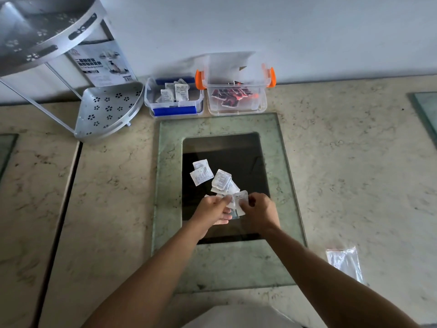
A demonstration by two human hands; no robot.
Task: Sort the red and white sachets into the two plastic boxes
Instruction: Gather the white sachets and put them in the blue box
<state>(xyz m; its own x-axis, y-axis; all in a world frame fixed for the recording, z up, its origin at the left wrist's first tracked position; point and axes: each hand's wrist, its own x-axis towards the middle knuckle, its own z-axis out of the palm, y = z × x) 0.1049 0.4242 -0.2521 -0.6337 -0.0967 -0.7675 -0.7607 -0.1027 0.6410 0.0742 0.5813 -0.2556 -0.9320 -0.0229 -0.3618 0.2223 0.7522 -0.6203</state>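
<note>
Several white sachets (214, 177) lie in a loose pile on the dark glass panel (246, 159) in the middle of the counter. My left hand (212, 208) and my right hand (259, 209) meet at the near edge of the pile, and both pinch white sachets (239, 200) held between them. At the back against the wall, the blue-handled plastic box (173, 111) holds white sachets. Right beside it, the orange-latched plastic box (236, 110) holds red sachets (233, 97). No red sachets are visible on the glass.
A metal corner shelf rack (107, 112) stands at the back left, with its printed carton (104, 63) against the wall. An empty clear plastic bag (345, 261) lies on the marble counter at the right. A green glass frame (170, 185) surrounds the dark panel.
</note>
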